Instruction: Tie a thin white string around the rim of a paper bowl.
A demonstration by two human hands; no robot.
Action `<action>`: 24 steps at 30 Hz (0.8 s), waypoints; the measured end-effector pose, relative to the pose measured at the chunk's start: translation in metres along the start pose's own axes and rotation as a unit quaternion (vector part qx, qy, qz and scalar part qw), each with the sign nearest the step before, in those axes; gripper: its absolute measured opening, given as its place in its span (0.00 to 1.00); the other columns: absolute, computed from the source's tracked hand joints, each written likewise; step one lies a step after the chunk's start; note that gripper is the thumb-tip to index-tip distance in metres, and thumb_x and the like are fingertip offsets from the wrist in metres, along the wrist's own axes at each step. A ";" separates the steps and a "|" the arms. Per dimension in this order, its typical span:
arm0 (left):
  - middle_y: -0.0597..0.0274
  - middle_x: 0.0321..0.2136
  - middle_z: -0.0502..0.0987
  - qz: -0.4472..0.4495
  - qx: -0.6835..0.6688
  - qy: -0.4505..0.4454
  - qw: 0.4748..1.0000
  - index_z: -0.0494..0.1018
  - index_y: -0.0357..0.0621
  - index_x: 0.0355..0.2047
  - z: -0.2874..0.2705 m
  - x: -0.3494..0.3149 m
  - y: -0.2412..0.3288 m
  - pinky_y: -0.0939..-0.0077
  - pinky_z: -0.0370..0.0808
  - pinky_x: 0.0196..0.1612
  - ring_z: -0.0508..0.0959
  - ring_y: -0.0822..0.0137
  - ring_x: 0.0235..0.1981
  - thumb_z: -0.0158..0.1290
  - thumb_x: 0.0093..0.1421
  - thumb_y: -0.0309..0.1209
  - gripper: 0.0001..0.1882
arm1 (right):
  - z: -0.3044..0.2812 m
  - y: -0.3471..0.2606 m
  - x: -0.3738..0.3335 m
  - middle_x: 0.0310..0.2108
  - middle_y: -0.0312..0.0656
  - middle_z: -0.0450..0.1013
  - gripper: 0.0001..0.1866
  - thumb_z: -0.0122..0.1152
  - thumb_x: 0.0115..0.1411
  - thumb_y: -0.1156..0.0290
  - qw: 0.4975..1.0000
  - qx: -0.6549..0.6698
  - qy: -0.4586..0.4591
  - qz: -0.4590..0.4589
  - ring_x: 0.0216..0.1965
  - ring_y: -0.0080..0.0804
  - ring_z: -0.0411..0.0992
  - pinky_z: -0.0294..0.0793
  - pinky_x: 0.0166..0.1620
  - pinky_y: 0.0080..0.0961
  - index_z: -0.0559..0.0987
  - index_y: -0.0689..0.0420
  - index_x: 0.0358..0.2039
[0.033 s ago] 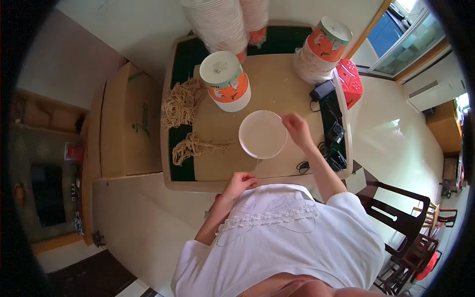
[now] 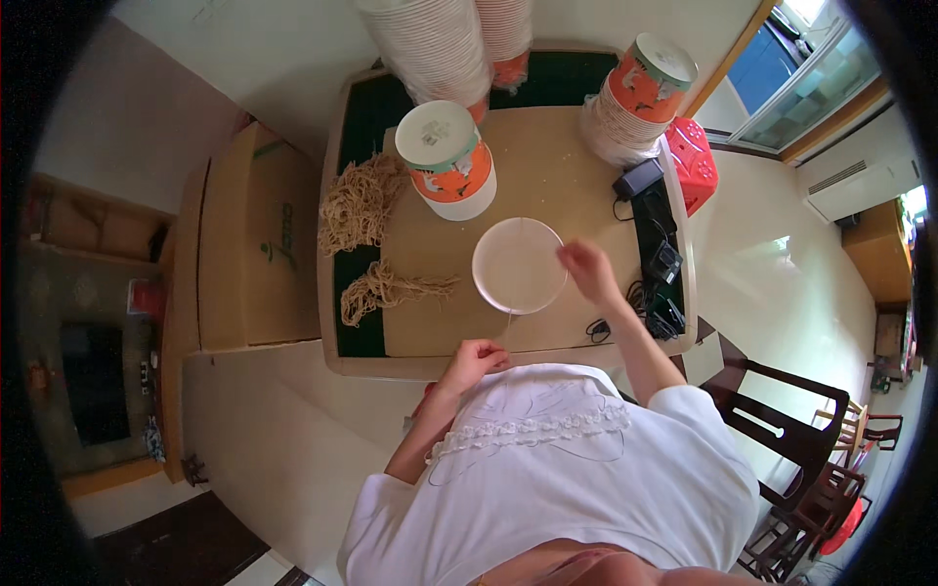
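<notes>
A round white paper bucket (image 2: 515,269) stands on the cardboard sheet in front of me, its open mouth facing up. A thin strand of string (image 2: 510,318) shows at its near rim. Beside its right rim is my right hand (image 2: 587,271), fingers drawn together; whatever may be between them is too small to make out. My left hand (image 2: 476,362) rests at the near table edge with curled fingers, and their grip is hidden. To the left lie a small bundle of tan string (image 2: 376,291) and a larger tangled heap of string (image 2: 360,203).
An upturned printed bucket (image 2: 450,166) stands behind the open one. Tall stacks of nested buckets (image 2: 430,49) rise at the back, and another wrapped stack (image 2: 635,98) stands back right. Black adapters and cables (image 2: 664,262) line the right edge. A large carton (image 2: 259,239) stands left.
My right hand has dropped slightly nearer to me beside the bucket's rim. My left hand and the bucket look the same.
</notes>
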State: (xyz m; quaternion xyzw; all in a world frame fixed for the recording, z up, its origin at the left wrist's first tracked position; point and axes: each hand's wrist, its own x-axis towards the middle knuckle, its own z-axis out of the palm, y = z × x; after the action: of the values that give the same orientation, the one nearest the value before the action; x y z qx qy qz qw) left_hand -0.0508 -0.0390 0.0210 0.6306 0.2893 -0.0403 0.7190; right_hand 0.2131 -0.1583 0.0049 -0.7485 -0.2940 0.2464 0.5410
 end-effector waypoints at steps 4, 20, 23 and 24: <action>0.63 0.22 0.79 0.007 0.043 -0.007 0.999 0.77 0.36 0.30 -0.002 0.007 -0.023 0.77 0.75 0.31 0.77 0.73 0.26 0.55 0.57 0.27 0.06 | 0.016 -0.045 -0.075 0.26 0.33 0.73 0.05 0.56 0.59 0.75 0.971 0.061 -0.209 0.102 0.28 0.18 0.69 0.71 0.32 0.18 0.76 0.62 0.35; 0.64 0.23 0.79 0.003 0.070 -0.005 0.998 0.78 0.38 0.31 0.018 0.021 0.002 0.78 0.74 0.29 0.77 0.75 0.24 0.56 0.56 0.27 0.06 | 0.030 -0.019 -0.087 0.24 0.35 0.73 0.10 0.61 0.56 0.74 0.951 0.009 -0.294 0.096 0.26 0.18 0.70 0.71 0.31 0.19 0.76 0.60 0.39; 0.63 0.26 0.79 -0.004 -0.012 -0.027 1.000 0.77 0.36 0.34 0.021 0.010 0.023 0.81 0.74 0.31 0.77 0.76 0.27 0.53 0.58 0.24 0.06 | 0.041 -0.022 -0.096 0.23 0.36 0.74 0.09 0.60 0.56 0.74 0.939 0.051 -0.334 0.055 0.25 0.19 0.71 0.71 0.30 0.20 0.77 0.60 0.38; 0.62 0.28 0.79 0.002 -0.027 -0.034 0.999 0.77 0.35 0.35 0.019 0.006 0.028 0.81 0.74 0.33 0.77 0.75 0.28 0.53 0.58 0.23 0.06 | 0.044 -0.023 -0.098 0.23 0.36 0.74 0.08 0.59 0.57 0.73 0.940 0.074 -0.329 0.054 0.25 0.19 0.72 0.72 0.30 0.20 0.78 0.59 0.37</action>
State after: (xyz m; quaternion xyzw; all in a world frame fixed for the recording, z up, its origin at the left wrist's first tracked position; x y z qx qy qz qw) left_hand -0.0274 -0.0498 0.0435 0.6102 0.2639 -0.0527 0.7452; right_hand 0.1097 -0.1930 0.0188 -0.5982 -0.3954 0.5291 0.4536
